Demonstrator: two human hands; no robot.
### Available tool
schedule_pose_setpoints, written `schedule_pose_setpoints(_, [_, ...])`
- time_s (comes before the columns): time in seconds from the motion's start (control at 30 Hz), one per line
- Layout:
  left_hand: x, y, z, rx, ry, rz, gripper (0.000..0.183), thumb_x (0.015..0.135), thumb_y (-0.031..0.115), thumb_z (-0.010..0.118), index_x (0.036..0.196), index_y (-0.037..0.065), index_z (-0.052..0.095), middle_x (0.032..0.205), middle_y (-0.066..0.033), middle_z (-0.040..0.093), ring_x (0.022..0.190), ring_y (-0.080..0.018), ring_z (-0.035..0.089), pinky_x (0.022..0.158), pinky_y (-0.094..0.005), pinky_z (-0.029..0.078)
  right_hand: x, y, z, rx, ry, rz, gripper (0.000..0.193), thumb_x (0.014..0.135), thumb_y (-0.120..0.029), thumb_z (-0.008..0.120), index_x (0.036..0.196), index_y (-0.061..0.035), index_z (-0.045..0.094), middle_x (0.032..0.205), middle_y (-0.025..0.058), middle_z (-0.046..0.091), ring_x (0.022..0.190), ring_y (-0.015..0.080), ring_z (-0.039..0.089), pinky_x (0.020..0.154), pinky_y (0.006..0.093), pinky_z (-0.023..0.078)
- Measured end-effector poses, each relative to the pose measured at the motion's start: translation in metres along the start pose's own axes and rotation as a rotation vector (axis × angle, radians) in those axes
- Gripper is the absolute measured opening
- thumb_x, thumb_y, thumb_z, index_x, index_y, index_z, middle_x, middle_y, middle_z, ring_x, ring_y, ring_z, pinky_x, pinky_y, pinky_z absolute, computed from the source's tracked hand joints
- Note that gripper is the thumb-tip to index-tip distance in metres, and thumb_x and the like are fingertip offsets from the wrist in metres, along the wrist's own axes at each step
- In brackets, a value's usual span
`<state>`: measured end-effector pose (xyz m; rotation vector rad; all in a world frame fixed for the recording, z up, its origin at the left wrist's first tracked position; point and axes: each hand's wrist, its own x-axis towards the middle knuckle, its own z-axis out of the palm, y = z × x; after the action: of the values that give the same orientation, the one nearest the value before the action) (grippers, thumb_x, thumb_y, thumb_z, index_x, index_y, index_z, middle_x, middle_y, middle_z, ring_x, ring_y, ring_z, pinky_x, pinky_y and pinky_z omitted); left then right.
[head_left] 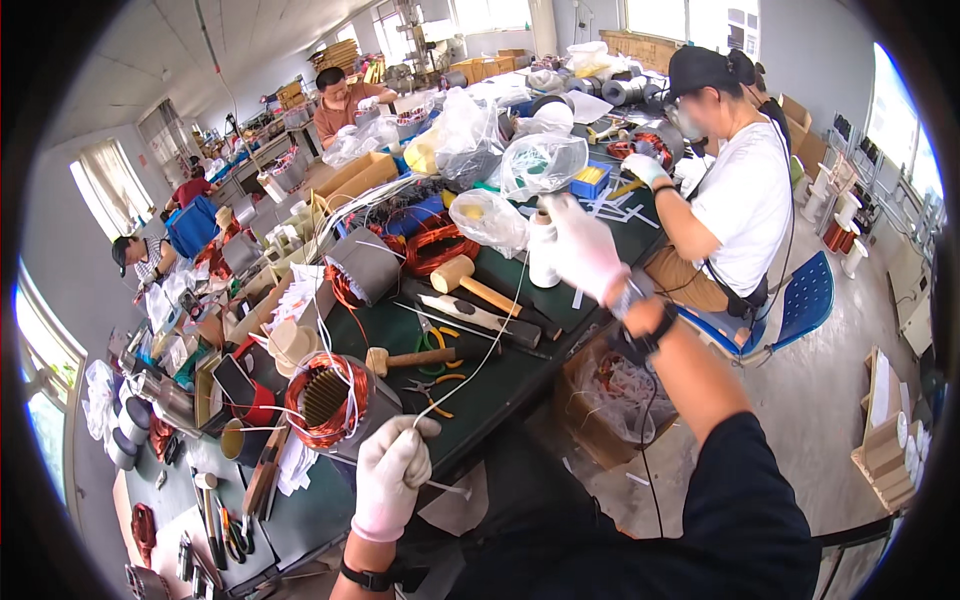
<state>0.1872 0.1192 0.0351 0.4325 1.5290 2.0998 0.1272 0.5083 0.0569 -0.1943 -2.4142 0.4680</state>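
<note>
The left hand (392,475), gloved, at lower centre, is closed on a white cord (478,362). The cord runs taut up to the right hand (583,247), upper centre, gripping its far end beside the white spool (542,255). A wound stator (330,400) sits just left of the left hand.

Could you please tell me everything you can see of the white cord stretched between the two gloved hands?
The white cord is thin, pale and looks like string or lacing tape. It runs taut in a slightly bowed line from the left hand, which pinches its lower end, up to the right hand, raised near a white spool. It passes above the green-topped workbench, crossing over the wooden mallets and pliers without clearly touching them. A short tail hangs below the left hand's grip.
</note>
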Motion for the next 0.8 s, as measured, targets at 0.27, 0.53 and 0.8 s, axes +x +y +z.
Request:
schedule_pose_setpoints(0.27, [0.082,0.029,0.073,-0.150,-0.259,0.168,0.042,0.108,0.028,0.058,0.136,-0.004,0.057,0.066,0.0052,0.037,0.053,-0.0050,0.034,0.050,-0.0225,0.028,-0.136,-0.107,-0.029,1.340,-0.942,0.330,0.052,0.094,-0.016,0.075,0.139,0.0023,0.055,0.107,0.0104,0.067,0.075,0.0128,0.067,0.066,0.0284,0.055])
schedule_pose_setpoints(0.53, [0.200,0.116,0.114,-0.257,-0.323,0.357,0.047,0.103,0.025,0.064,0.144,0.003,0.056,0.089,0.0024,0.059,0.063,-0.0054,0.043,0.058,-0.0234,0.038,-0.148,-0.026,-0.099,0.957,-0.246,0.272,0.018,0.103,-0.015,0.063,0.110,-0.0031,0.074,0.075,0.0021,0.068,0.060,0.0069,0.062,0.054,0.0256,0.049])
schedule_pose_setpoints(0.8, [0.272,0.185,0.137,-0.471,-0.270,0.449,0.025,0.109,0.014,0.054,0.122,-0.006,0.062,0.067,0.0056,0.045,0.060,-0.0066,0.045,0.060,-0.0218,0.041,-0.234,0.190,-0.151,-0.168,0.379,0.226,0.021,0.100,-0.018,0.061,0.099,-0.0002,0.071,0.092,0.0226,0.071,0.086,0.0426,0.070,0.078,0.0476,0.056])
